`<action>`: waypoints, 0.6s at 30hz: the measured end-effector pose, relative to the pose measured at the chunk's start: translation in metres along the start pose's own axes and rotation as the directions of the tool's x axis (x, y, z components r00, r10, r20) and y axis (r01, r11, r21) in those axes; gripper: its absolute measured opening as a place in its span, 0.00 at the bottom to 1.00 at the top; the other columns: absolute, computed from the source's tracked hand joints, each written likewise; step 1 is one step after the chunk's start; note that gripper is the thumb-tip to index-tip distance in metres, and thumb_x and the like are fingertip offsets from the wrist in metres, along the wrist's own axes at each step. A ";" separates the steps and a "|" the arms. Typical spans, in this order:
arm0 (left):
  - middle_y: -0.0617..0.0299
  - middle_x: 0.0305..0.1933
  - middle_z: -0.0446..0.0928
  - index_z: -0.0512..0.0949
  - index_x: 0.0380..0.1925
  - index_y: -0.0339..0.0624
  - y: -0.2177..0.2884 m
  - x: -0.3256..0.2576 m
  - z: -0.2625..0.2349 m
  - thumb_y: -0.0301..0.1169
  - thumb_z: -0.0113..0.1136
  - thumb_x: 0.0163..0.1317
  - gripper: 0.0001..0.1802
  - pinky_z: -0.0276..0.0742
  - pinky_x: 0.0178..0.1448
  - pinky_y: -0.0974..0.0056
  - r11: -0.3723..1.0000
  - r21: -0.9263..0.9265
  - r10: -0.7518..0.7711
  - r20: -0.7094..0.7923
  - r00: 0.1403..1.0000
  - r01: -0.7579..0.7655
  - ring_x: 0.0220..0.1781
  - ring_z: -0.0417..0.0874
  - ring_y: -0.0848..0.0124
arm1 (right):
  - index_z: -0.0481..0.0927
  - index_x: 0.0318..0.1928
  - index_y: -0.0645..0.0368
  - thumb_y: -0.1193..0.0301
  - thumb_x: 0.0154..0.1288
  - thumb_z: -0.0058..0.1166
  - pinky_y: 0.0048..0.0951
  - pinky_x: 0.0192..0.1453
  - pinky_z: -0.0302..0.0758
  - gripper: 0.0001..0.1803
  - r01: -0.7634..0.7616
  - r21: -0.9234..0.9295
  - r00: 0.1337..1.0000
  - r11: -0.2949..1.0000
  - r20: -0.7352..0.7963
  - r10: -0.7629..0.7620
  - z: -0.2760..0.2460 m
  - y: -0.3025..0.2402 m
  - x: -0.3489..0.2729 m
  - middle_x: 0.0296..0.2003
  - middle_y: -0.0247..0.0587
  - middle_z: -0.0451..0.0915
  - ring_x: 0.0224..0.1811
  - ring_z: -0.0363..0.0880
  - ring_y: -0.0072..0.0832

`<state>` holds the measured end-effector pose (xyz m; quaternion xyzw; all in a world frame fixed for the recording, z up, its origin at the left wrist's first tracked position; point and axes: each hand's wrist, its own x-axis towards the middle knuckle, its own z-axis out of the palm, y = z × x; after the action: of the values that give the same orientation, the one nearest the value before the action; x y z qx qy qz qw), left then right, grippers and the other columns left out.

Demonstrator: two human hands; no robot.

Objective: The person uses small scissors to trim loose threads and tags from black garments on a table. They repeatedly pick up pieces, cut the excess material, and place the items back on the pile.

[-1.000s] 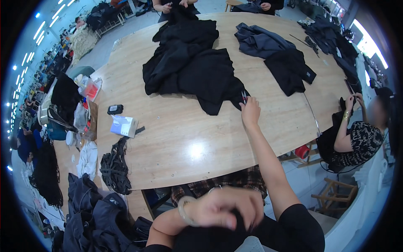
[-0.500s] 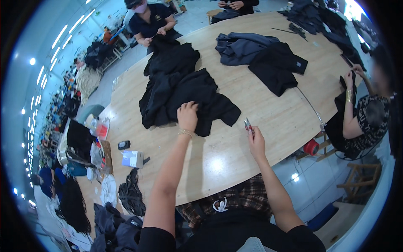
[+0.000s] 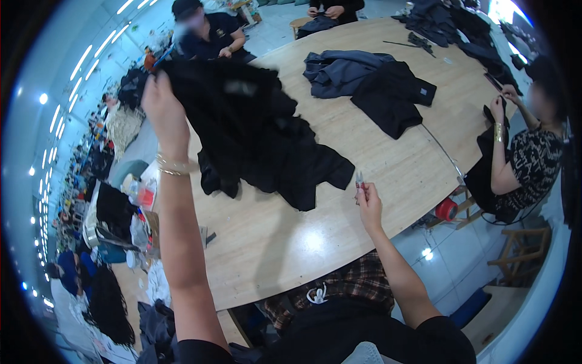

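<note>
Your left hand [image 3: 167, 115], at ten o'clock, grips the black garment [image 3: 254, 139] by a raised edge. The rest trails onto the table [image 3: 242, 273], mid-dial. Your right hand [image 3: 370, 209], near four o'clock, holds snips [image 3: 361, 184] just beside its corner; keep their points off the cloth.

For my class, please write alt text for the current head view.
A person's left hand holds up black cloth over a pale table; the right hand holds small red-handled snips. Blue-grey cloth and another black piece lie farther right.
</note>
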<state>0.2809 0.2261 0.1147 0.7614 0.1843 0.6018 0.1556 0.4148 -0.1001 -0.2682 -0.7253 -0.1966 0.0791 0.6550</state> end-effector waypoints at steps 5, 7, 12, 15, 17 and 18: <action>0.55 0.43 0.82 0.77 0.42 0.32 0.018 0.029 -0.047 0.30 0.50 0.75 0.11 0.79 0.55 0.61 0.581 -0.755 -0.441 0.022 0.897 0.305 0.45 0.84 0.67 | 0.71 0.46 0.60 0.69 0.79 0.44 0.21 0.32 0.74 0.07 -0.054 0.322 0.995 0.945 -0.065 0.079 -0.009 0.002 0.004 0.29 0.38 0.79 0.26 0.78 0.21; 0.51 0.47 0.83 0.77 0.41 0.32 -0.011 0.014 -0.075 0.30 0.48 0.75 0.12 0.79 0.56 0.61 0.534 -0.755 -0.534 0.048 0.844 0.381 0.47 0.85 0.66 | 0.68 0.47 0.59 0.67 0.80 0.42 0.21 0.30 0.74 0.08 -0.105 0.416 0.982 0.903 -0.102 0.161 -0.015 -0.008 0.005 0.29 0.39 0.79 0.25 0.78 0.21; 0.60 0.40 0.79 0.78 0.50 0.36 -0.119 -0.146 -0.167 0.35 0.56 0.70 0.16 0.75 0.45 0.68 0.763 0.146 -0.645 0.110 0.756 0.630 0.41 0.79 0.73 | 0.67 0.46 0.57 0.65 0.79 0.47 0.20 0.30 0.72 0.09 -0.125 0.464 0.965 0.877 -0.151 0.217 -0.034 -0.027 -0.002 0.26 0.33 0.74 0.24 0.73 0.18; 0.56 0.55 0.79 0.73 0.60 0.38 -0.121 -0.254 -0.200 0.31 0.56 0.72 0.19 0.73 0.61 0.64 0.746 0.284 -0.646 0.089 0.758 0.603 0.55 0.79 0.67 | 0.69 0.41 0.54 0.63 0.73 0.57 0.20 0.31 0.67 0.13 -0.165 0.363 0.966 0.917 -0.129 0.224 -0.047 -0.039 -0.010 0.23 0.25 0.65 0.23 0.65 0.15; 0.58 0.55 0.79 0.75 0.59 0.38 -0.031 -0.244 -0.188 0.29 0.55 0.72 0.17 0.72 0.63 0.65 0.599 -0.081 -0.786 0.128 0.604 0.797 0.57 0.79 0.68 | 0.69 0.35 0.53 0.66 0.72 0.58 0.20 0.30 0.64 0.11 -0.199 0.234 0.977 0.952 -0.022 0.210 -0.067 -0.019 -0.018 0.23 0.24 0.66 0.23 0.64 0.14; 0.56 0.55 0.78 0.76 0.57 0.35 0.007 -0.235 -0.192 0.28 0.53 0.73 0.16 0.72 0.63 0.63 0.660 -0.185 -0.723 0.105 0.682 0.728 0.57 0.79 0.67 | 0.70 0.32 0.52 0.67 0.72 0.58 0.21 0.30 0.62 0.12 -0.223 0.173 0.975 0.959 0.058 0.216 -0.071 -0.014 -0.021 0.22 0.24 0.67 0.24 0.63 0.14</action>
<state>0.0457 0.1125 -0.0400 0.6103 0.4053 0.4973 0.4647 0.4197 -0.1730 -0.2485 -0.6794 -0.1197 0.1823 0.7006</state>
